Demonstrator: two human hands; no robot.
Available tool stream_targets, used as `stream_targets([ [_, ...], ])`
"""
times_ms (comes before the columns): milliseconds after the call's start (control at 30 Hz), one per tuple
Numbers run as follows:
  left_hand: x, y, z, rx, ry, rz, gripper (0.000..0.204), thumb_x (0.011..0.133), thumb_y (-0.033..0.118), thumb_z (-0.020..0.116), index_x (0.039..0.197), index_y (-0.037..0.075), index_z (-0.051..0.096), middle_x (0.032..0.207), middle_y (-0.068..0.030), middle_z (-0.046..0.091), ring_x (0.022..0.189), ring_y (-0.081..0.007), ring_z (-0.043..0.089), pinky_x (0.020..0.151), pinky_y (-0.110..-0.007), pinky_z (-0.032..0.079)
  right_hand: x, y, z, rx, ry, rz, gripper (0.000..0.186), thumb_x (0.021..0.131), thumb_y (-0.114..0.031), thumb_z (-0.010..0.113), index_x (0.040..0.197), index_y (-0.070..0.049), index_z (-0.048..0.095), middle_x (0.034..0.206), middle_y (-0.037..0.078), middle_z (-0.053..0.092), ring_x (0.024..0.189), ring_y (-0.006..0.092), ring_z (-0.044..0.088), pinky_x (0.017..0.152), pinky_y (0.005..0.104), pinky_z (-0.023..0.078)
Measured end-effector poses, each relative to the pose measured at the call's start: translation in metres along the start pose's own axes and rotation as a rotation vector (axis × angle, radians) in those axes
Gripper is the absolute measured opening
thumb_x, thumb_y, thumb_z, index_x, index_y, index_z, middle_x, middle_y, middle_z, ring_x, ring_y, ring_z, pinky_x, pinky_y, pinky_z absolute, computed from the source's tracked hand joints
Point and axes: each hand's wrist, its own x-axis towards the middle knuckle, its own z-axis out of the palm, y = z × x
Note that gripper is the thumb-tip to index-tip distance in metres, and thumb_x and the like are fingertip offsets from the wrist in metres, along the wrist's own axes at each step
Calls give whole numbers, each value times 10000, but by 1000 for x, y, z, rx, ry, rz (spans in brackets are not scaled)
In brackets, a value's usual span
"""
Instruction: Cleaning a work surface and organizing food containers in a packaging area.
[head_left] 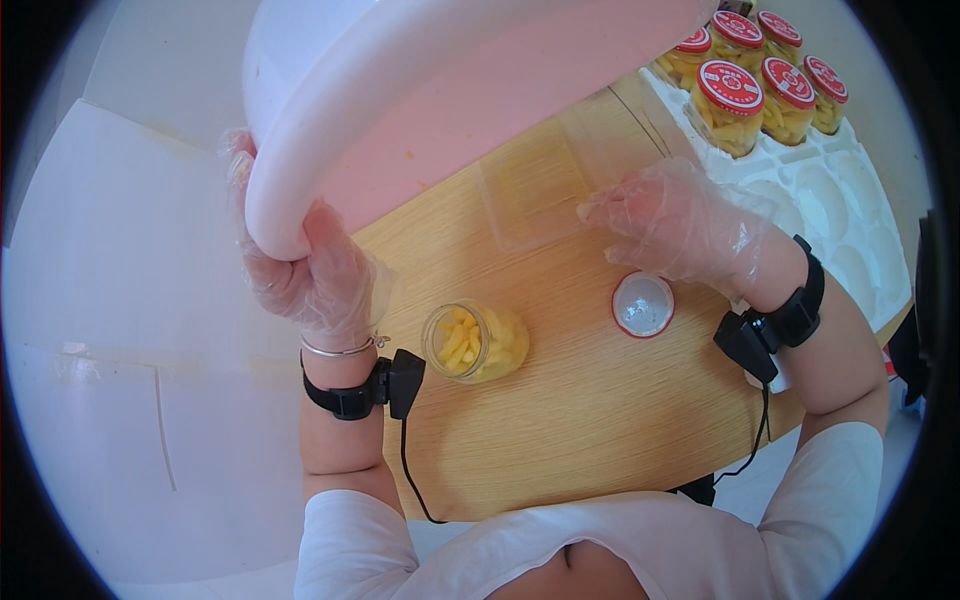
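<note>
My left hand (295, 255), in a clear plastic glove, grips the rim of a large pale pink-and-white basin (300, 120), which is raised and tilted at the top of the view. My gloved right hand (660, 220) has its fingers loosely bent and holds nothing visible, beside a clear rectangular plastic container (520, 195); whether it touches this is unclear. An uncapped glass jar (480, 340) with yellow pieces stands on the wooden table (560, 420) between my forearms. A lid (643, 305) with a red edge lies below my right hand.
Several filled jars with red lids (730, 105) stand in a white foam tray (840, 210) at the back right, its front recesses showing. Black wrist devices with cables are on both my forearms. A pale surface (150, 300) spans the left side beside the wooden table.
</note>
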Motion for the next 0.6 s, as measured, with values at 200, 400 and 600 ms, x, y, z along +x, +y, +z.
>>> stream_targets([
  [200,3,6,2,-7,-4,-9,469,974,144,600,1407,42,449,1449,-135,471,1310,-329,464,1078,-462,389,-1,2,4,-6,53,-26,420,722,-183,761,1116,-78,660,981,68,695,855,269,641,726,396,525],
  [400,4,5,2,-8,25,-3,453,972,137,601,1392,31,470,1424,-163,494,1324,-333,452,1073,-459,390,-1,3,6,-1,60,-29,423,718,-184,767,1115,-83,662,968,68,695,849,266,644,723,394,524],
  [600,-4,7,-1,-130,235,-171,180,819,-58,657,985,-7,612,1099,-44,645,973,-146,582,912,-344,486,-1,0,1,20,38,-13,411,720,-167,759,1107,-73,658,943,94,688,841,310,639,721,424,522],
])
